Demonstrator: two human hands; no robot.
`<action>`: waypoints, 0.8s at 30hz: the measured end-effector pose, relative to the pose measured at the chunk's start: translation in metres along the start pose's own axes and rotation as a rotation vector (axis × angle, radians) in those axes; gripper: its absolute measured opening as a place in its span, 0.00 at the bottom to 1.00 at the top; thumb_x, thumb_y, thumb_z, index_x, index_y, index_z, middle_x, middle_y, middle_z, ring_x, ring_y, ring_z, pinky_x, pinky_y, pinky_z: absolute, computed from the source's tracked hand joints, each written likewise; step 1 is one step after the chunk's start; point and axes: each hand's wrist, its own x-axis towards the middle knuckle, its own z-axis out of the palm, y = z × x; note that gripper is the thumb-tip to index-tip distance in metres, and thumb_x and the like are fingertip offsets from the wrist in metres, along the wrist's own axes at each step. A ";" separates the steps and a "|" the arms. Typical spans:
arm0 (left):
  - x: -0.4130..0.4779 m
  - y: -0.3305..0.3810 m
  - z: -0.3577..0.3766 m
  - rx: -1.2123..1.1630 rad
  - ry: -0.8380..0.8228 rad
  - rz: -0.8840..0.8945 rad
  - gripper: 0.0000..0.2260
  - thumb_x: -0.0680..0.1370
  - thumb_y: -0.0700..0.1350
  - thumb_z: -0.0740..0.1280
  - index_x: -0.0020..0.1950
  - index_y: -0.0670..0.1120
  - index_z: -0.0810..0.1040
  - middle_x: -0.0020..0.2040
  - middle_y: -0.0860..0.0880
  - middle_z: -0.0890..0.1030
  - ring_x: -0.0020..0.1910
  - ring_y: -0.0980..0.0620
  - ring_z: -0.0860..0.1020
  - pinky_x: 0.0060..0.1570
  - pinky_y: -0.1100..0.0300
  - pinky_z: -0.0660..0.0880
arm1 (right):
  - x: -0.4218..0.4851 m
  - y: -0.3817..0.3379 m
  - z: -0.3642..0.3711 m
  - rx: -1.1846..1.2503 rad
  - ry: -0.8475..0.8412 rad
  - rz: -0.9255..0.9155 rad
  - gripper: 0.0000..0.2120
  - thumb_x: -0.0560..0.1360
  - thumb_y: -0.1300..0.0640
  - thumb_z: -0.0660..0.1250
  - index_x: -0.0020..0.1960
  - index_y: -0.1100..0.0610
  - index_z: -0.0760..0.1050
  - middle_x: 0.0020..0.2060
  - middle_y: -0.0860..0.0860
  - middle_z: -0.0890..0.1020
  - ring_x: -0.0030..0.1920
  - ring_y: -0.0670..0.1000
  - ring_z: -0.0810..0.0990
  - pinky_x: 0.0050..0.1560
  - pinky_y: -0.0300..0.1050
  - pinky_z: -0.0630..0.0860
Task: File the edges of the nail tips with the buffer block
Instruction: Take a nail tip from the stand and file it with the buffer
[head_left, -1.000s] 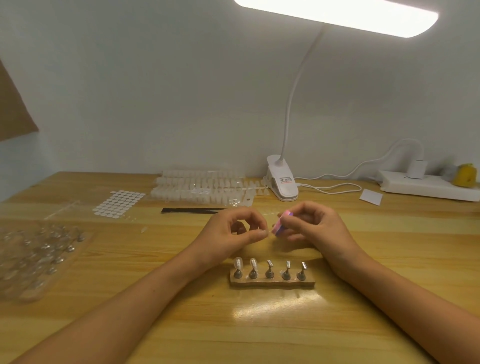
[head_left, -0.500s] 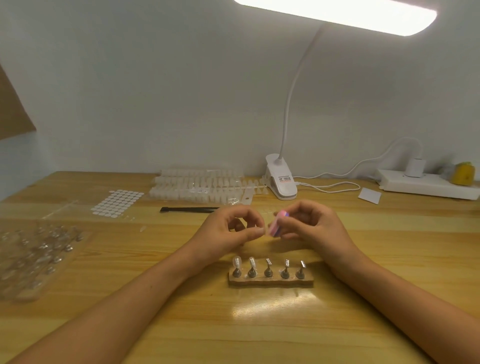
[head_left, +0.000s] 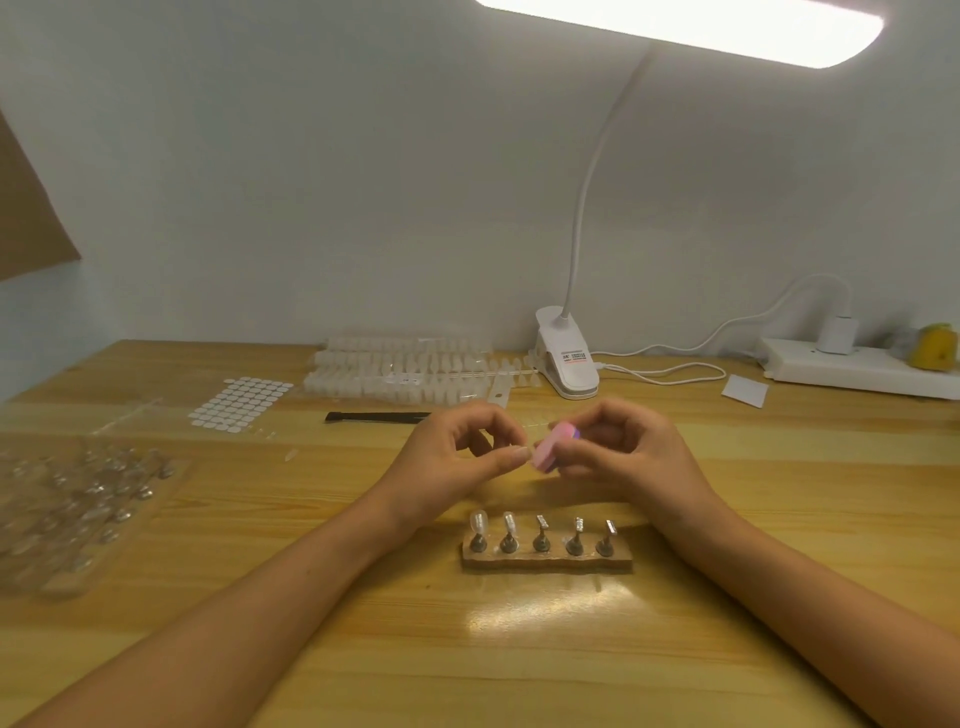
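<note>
My right hand (head_left: 628, 457) grips a small pink buffer block (head_left: 551, 446) between thumb and fingers. My left hand (head_left: 457, 457) pinches a small clear nail tip (head_left: 519, 450) at its fingertips, right against the block's left end. Both hands hover above the wooden table (head_left: 519, 649). Just in front of them stands a wooden holder (head_left: 545, 561) with five metal pegs; clear nail tips sit on the two left pegs (head_left: 491, 522).
Strips of nail tips in clear packaging (head_left: 405, 371) lie at the back, with a sheet of white stickers (head_left: 241, 402) and a black tool (head_left: 376, 417). A clear tray of stands (head_left: 67, 499) sits left. A clip lamp (head_left: 569, 358), cable and power strip (head_left: 852, 366) are at the right.
The hands stay close together over the holder; the block has shifted only slightly against the nail tip. The view has drifted a little.
</note>
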 end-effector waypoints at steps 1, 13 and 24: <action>0.000 0.000 0.001 0.013 -0.008 0.009 0.03 0.75 0.44 0.72 0.43 0.52 0.81 0.42 0.54 0.80 0.39 0.62 0.75 0.42 0.70 0.73 | 0.001 0.001 -0.003 0.039 0.068 0.005 0.16 0.68 0.56 0.73 0.52 0.63 0.78 0.45 0.55 0.87 0.47 0.53 0.87 0.43 0.40 0.83; 0.001 -0.003 0.001 -0.035 0.004 -0.054 0.02 0.75 0.46 0.72 0.43 0.53 0.81 0.40 0.58 0.80 0.39 0.61 0.75 0.39 0.68 0.74 | 0.001 0.004 0.002 -0.092 -0.115 0.035 0.12 0.70 0.61 0.75 0.51 0.63 0.78 0.45 0.55 0.86 0.46 0.54 0.87 0.43 0.44 0.84; 0.000 -0.002 0.001 -0.048 -0.007 -0.058 0.03 0.75 0.45 0.72 0.42 0.53 0.81 0.39 0.58 0.79 0.38 0.61 0.75 0.39 0.68 0.73 | 0.004 0.004 -0.005 0.066 0.068 0.035 0.15 0.70 0.56 0.72 0.53 0.62 0.77 0.47 0.56 0.86 0.49 0.55 0.86 0.48 0.47 0.84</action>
